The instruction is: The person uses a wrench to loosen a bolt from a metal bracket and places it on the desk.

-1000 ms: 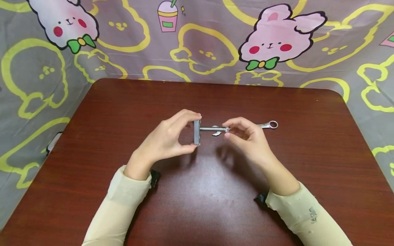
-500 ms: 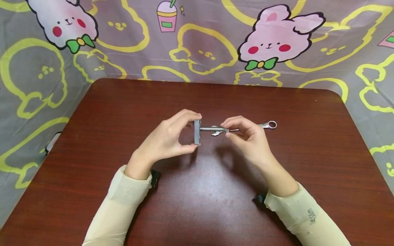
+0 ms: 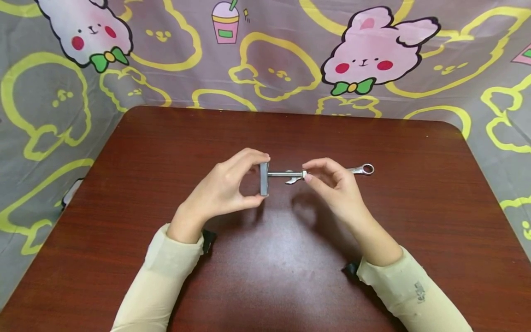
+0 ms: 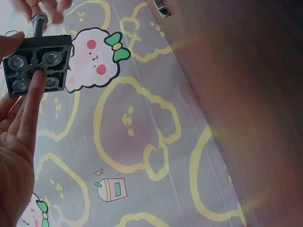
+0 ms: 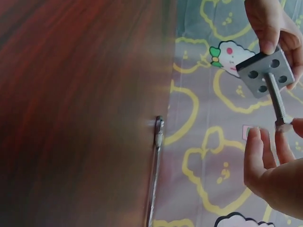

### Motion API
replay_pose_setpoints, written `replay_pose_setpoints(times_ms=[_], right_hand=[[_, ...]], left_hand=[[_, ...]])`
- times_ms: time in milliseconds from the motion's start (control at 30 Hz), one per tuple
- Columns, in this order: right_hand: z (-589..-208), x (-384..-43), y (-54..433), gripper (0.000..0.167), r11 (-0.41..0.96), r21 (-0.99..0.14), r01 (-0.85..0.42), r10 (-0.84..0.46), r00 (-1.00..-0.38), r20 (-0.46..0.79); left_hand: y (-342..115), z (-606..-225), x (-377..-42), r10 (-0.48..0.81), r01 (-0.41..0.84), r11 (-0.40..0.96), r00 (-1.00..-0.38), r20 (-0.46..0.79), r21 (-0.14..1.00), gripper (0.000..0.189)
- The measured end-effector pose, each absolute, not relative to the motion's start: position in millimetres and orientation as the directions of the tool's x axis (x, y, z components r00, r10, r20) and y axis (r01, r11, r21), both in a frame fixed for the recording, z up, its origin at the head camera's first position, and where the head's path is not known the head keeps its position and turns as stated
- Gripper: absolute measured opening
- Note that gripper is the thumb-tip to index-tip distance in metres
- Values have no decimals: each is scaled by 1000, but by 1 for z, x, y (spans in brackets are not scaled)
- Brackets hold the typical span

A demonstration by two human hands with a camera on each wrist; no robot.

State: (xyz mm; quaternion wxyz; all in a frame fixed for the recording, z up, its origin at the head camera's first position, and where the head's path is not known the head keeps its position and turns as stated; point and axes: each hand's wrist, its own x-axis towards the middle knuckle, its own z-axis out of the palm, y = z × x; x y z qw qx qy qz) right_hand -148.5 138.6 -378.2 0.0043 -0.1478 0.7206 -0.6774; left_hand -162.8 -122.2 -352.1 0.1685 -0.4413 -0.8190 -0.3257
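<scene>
My left hand [image 3: 224, 182] grips a square grey metal plate [image 3: 264, 179] by its edges, thumb below and fingers above. In the left wrist view one finger presses the middle of its ribbed back. From the plate's flat face, which has several round holes in the right wrist view, a threaded bolt [image 5: 276, 98] sticks out towards my right hand [image 3: 338, 186]. A hex nut [image 3: 304, 174] sits at the bolt's free end. Thumb and fingertips of my right hand pinch at this nut; the other fingers are loosely curved.
A combination wrench [image 3: 367, 169] lies on the dark red wooden table [image 3: 199, 133] behind my right hand, partly hidden by it. A cartoon-print curtain [image 3: 274, 55] surrounds the table's back and sides. A small pale object [image 3: 71, 193] shows past the left edge.
My right fingers have shifted around the nut, which shows turned to different angles. The plate and bolt have moved very slightly left; my left hand keeps its grip.
</scene>
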Motion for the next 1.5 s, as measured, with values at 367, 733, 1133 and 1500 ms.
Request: replay_pose_setpoints(times_ms=[367, 733, 1133, 1500], right_hand=[[-381, -153, 142, 13, 45, -998, 48, -255, -965, -58], [-382, -154, 143, 16, 62, -998, 18, -248, -968, -33], [-385, -153, 144, 22, -94, -990, -100, -288, -950, 124], [-388, -155, 140, 34, -128, -958, -257, -247, -927, 282]], left_hand=[[-122, -353, -164, 613, 844, 396, -536, 580, 361, 64], [-122, -355, -166, 617, 845, 394, -534, 577, 361, 63], [-122, -354, -166, 616, 835, 398, -550, 564, 380, 62], [-120, -355, -168, 621, 836, 399, -549, 559, 377, 62]])
